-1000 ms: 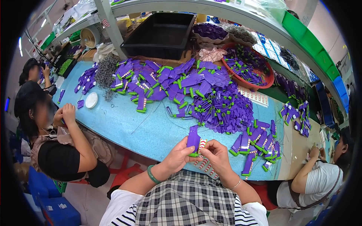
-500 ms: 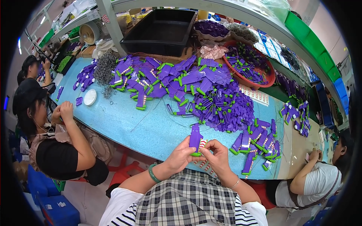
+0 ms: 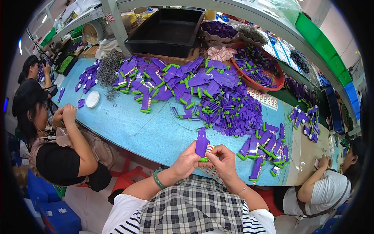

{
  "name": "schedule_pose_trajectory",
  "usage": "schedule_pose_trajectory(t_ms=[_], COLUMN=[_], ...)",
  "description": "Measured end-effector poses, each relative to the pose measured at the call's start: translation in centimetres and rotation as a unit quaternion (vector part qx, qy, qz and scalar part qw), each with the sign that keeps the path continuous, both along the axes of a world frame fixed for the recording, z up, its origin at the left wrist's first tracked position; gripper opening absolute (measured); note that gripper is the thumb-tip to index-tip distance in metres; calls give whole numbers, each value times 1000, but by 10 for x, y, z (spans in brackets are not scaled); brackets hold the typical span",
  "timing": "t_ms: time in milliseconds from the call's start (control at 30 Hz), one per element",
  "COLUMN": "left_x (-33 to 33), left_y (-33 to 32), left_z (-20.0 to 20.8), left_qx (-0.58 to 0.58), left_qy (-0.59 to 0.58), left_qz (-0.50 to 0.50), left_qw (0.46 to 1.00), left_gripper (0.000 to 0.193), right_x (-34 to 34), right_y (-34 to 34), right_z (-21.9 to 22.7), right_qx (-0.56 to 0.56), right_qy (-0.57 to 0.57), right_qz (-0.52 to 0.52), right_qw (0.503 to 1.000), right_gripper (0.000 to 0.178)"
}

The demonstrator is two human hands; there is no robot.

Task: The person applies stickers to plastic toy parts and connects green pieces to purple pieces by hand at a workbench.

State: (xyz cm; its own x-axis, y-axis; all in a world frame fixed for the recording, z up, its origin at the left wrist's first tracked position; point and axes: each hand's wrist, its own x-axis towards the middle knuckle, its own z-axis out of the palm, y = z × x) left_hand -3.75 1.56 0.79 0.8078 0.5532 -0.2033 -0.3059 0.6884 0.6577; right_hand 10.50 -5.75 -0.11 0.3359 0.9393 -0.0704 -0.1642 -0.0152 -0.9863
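Observation:
My left hand (image 3: 186, 161) grips a flat purple plastic part (image 3: 202, 142) with a green end, held upright over the table's near edge. On the part's right side is a red-and-white striped sticker (image 3: 210, 148). My right hand (image 3: 224, 163) pinches at the lower end of that sticker, thumb against forefinger, close beside the left thumb. A strip of similar striped stickers (image 3: 214, 174) lies at the table edge, partly hidden below my hands. Right of my hands spreads a group of purple parts with green ends (image 3: 257, 168), several of them bearing striped stickers.
Beyond my hands a big heap of purple and green parts (image 3: 233, 111) covers the blue table (image 3: 128, 128). Behind it stand a black tray (image 3: 165, 33) and a red basin (image 3: 278, 80). A white lid (image 3: 93, 100) lies left. Co-workers (image 3: 70, 156) sit on both sides.
My hands, the purple part and the sticker stay almost in place. The view has shifted very slightly.

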Motion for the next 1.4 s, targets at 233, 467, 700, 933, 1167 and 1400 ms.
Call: schedule_pose_trajectory(t_ms=[233,467,700,933,1167,1400], left_x=[0,5,4,3,6,13], left_y=[-1,-4,-7,-12,0,-8], left_z=[-1,1,1,1,-7,1], left_qx=[2,118,131,184,-87,-156], left_qy=[0,71,66,50,-89,-101], left_qz=[1,8,-23,-24,-164,-295], left_qw=[1000,990,989,981,978,937], left_gripper=[41,36,26,25,44,45], right_x=[1,0,5,9,6,9], right_y=[-1,-3,1,1,7,4], right_z=[-3,-3,8,12,18,23], right_qx=[19,13,145,156,27,10], right_qy=[-44,-67,-336,-384,-197,16], right_qz=[6,0,-64,-61,107,131], right_qw=[999,998,929,908,974,991], right_gripper=[11,10,15,14,50,22])
